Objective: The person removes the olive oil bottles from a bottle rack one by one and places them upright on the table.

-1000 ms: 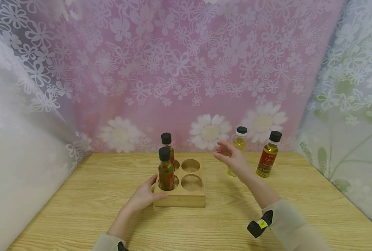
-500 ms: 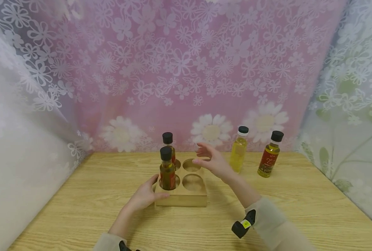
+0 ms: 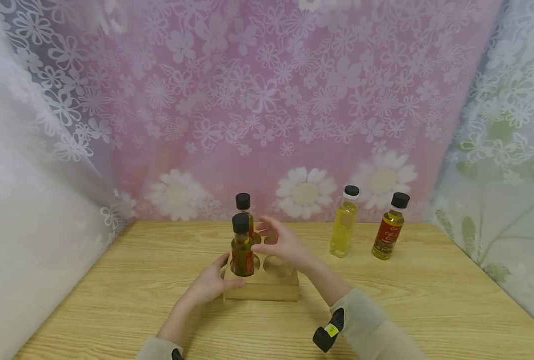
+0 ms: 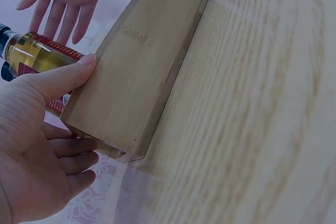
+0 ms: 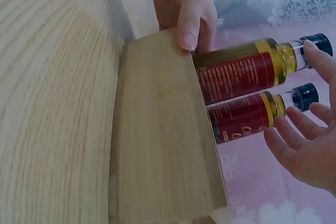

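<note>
A wooden bottle holder (image 3: 262, 292) with round holes stands on the table. My left hand (image 3: 208, 284) grips its near left corner; in the left wrist view the thumb (image 4: 79, 72) lies on the front face, with the other fingers at the side. Two red-labelled oil bottles with black caps fill the left column of holes: a front bottle (image 3: 242, 257) and a rear bottle (image 3: 243, 202) partly hidden behind it. My right hand (image 3: 282, 245), fingers spread and holding nothing, hovers over the right-hand holes. In the right wrist view its fingers (image 5: 286, 132) are close beside both bottles.
To the right on the wooden table (image 3: 384, 305) stand a pale yellow oil bottle (image 3: 342, 230) and a red-labelled oil bottle (image 3: 388, 232). A pink flowered curtain (image 3: 267, 125) hangs behind the table, with white flowered cloth at both sides.
My right hand has moved left, from in front of the pale yellow bottle to over the holder beside the two bottles. My left hand has stayed at the holder's corner.
</note>
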The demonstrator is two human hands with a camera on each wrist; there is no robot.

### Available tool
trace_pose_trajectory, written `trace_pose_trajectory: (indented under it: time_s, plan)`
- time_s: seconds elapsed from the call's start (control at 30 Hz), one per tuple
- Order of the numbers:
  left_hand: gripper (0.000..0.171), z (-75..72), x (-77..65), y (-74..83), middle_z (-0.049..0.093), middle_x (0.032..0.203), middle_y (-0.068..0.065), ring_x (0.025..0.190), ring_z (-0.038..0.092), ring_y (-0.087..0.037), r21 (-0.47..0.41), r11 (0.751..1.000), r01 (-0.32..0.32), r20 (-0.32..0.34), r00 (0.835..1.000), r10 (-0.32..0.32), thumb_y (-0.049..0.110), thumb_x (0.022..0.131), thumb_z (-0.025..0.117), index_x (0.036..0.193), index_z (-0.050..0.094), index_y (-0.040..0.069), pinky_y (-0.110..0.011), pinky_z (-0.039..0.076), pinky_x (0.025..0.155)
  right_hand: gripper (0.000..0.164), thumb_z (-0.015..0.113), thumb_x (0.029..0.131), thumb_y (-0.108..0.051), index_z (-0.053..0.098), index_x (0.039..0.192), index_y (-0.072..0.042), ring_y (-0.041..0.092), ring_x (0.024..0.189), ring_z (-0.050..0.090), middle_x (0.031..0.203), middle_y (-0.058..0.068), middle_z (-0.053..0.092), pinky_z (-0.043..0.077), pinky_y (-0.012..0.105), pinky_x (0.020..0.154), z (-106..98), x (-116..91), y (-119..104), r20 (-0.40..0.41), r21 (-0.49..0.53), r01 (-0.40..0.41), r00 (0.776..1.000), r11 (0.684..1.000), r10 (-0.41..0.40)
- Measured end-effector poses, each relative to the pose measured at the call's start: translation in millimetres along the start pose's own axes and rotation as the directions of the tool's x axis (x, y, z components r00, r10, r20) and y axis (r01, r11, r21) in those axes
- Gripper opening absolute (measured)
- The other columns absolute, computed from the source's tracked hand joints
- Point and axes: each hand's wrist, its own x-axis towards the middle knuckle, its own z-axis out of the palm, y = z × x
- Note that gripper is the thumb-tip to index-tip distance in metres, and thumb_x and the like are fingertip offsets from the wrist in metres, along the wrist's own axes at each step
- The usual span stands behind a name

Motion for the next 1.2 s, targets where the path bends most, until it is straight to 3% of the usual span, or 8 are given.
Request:
trace_pose_trajectory:
  time_s: [0.23,0.37,0.57,0.87,1.07,1.2]
  plan:
    - [0.103,-0.1,0.6,0.0,0.026,0.147,-0.024,0.128,0.031,-0.047,-0.008,1.0,-0.004,0.006,1.0,0.004,0.044,0.073,0.076,0.145,0.02,-0.004,-0.061,0.031,0.097,0.072,0.069,0.085,-0.017,0.029,0.144,-0.005,0.033,0.118,0.047,0.128,0.015,0.047,0.043,0.046,0.093,14,5,3,0.046,0.0,0.044,0.998,0.999,-0.044]
    - [0.103,-0.8,1.0,-0.6,0.026,0.147,-0.023,0.127,0.032,-0.047,-0.001,1.0,0.001,-0.003,1.0,-0.001,0.044,0.073,0.076,0.146,0.02,-0.003,-0.061,0.032,0.096,0.07,0.07,0.085,-0.017,0.031,0.143,-0.009,0.027,0.117,0.047,0.128,0.011,0.049,0.043,0.041,0.093,21,5,2,0.046,0.035,0.011,0.999,0.999,-0.013]
    - [0.101,-0.7,1.1,-1.4,0.028,0.146,-0.023,0.128,0.032,-0.046,0.01,1.0,0.006,-0.003,1.0,-0.006,0.043,0.074,0.076,0.145,0.022,-0.003,-0.061,0.031,0.097,0.07,0.071,0.084,-0.019,0.033,0.143,-0.013,0.029,0.119,0.045,0.132,0.011,0.048,0.042,0.046,0.094,31,5,2,0.044,0.097,-0.033,0.999,0.995,0.029]
    - [0.102,-1.1,1.1,-0.8,0.028,0.146,-0.024,0.127,0.032,-0.047,0.021,1.0,-0.001,0.0,1.0,0.001,0.045,0.074,0.075,0.145,0.021,-0.004,-0.061,0.032,0.096,0.052,0.071,0.084,-0.021,0.05,0.129,-0.005,0.024,0.107,0.055,0.119,0.008,0.058,0.048,0.039,0.087,35,7,5,-0.015,0.002,-0.008,1.0,1.0,0.008]
    - [0.1,0.7,0.6,0.4,0.03,0.145,-0.024,0.127,0.034,-0.046,0.035,0.999,0.006,0.002,1.0,-0.007,0.044,0.074,0.075,0.145,0.022,-0.004,-0.06,0.034,0.095,0.05,0.073,0.082,-0.026,0.054,0.124,-0.007,0.022,0.104,0.057,0.114,0.006,0.06,0.051,0.035,0.081,35,3,5,-0.081,-0.111,-0.005,0.997,0.994,-0.004]
    - [0.101,1.0,0.7,0.6,0.03,0.145,-0.024,0.127,0.034,-0.046,0.035,0.999,0.014,-0.002,1.0,-0.014,0.044,0.074,0.075,0.145,0.023,-0.003,-0.06,0.034,0.095,0.049,0.073,0.082,-0.024,0.054,0.124,-0.006,0.023,0.103,0.058,0.114,0.007,0.06,0.051,0.035,0.081,35,3,5,-0.092,-0.122,-0.011,0.996,0.992,0.0]
